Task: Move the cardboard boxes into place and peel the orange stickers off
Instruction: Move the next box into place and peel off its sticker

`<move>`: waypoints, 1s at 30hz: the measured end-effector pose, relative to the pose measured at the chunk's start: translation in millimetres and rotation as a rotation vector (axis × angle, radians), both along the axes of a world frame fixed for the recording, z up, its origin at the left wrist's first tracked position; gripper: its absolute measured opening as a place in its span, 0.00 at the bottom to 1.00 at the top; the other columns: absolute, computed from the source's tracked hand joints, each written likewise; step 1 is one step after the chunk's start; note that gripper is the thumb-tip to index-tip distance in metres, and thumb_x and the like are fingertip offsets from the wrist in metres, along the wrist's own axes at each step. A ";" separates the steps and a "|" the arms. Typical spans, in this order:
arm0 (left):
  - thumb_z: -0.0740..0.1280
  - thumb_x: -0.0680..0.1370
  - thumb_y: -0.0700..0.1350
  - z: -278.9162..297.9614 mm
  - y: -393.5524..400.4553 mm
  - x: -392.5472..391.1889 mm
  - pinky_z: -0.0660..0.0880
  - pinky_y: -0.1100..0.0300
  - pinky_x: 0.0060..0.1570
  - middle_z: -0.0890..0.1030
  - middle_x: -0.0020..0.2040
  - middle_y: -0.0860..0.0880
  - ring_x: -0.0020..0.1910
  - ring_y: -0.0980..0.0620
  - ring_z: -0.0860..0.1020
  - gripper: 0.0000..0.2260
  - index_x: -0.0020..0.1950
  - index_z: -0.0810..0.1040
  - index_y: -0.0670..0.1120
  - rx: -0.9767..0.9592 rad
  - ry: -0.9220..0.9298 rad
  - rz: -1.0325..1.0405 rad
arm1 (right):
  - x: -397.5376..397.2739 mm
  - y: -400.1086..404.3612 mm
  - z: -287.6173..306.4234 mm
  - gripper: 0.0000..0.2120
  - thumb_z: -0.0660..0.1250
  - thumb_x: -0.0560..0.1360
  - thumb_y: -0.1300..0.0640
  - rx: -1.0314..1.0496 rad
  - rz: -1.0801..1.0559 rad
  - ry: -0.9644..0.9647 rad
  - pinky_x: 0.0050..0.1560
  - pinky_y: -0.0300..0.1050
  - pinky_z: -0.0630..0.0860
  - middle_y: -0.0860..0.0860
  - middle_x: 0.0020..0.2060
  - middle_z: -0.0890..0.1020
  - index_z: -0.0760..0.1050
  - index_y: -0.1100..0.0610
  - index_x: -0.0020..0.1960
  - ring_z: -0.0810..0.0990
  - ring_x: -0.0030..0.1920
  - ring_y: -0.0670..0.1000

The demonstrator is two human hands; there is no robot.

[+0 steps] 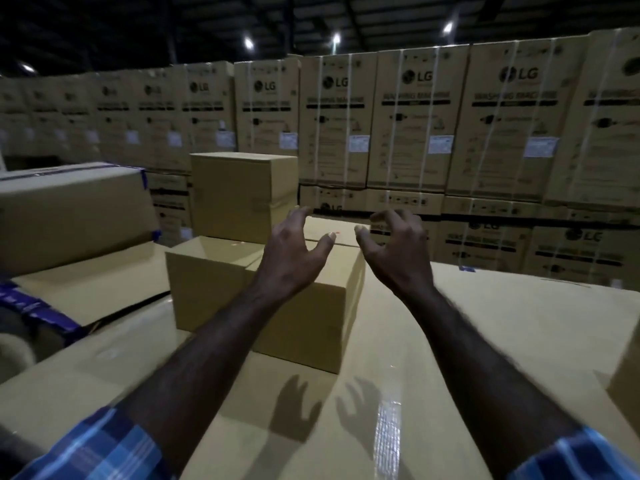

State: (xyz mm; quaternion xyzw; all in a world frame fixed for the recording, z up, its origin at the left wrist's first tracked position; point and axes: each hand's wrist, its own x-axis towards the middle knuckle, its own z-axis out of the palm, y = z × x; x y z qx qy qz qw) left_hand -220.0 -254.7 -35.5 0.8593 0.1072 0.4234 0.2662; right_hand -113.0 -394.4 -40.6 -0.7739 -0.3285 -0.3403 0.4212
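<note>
Reaching forward, I hold my left hand (pixel 294 252) and right hand (pixel 393 249) empty, fingers spread and curled, above the small cardboard box (pixel 304 306). It sits mid-top of the big carton (pixel 502 341), an orange sticker (pixel 337 233) near its far edge.

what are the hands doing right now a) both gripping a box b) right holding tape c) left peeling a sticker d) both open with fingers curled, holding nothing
d: the left hand and right hand are spread open above the plain cardboard box, empty.
</note>
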 end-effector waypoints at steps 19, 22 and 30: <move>0.66 0.77 0.55 23.0 194.9 50.2 0.71 0.50 0.63 0.65 0.74 0.45 0.70 0.46 0.67 0.28 0.74 0.63 0.51 -0.048 -0.020 0.160 | 64.2 206.2 19.5 0.18 0.64 0.75 0.45 -0.046 0.159 0.012 0.55 0.49 0.74 0.52 0.55 0.77 0.76 0.56 0.57 0.73 0.58 0.51; 0.67 0.77 0.54 26.2 231.4 67.5 0.72 0.51 0.62 0.65 0.74 0.45 0.70 0.46 0.67 0.28 0.74 0.63 0.50 -0.053 -0.029 0.133 | 74.3 239.9 20.2 0.18 0.65 0.75 0.45 -0.054 0.149 0.023 0.55 0.48 0.74 0.52 0.57 0.77 0.75 0.55 0.60 0.73 0.59 0.51; 0.67 0.76 0.54 37.4 333.9 106.7 0.71 0.48 0.63 0.66 0.74 0.44 0.70 0.45 0.67 0.27 0.73 0.64 0.49 -0.040 -0.020 0.072 | 100.0 328.6 24.7 0.26 0.65 0.76 0.44 -0.053 0.039 0.159 0.60 0.53 0.74 0.55 0.65 0.73 0.66 0.52 0.71 0.72 0.64 0.54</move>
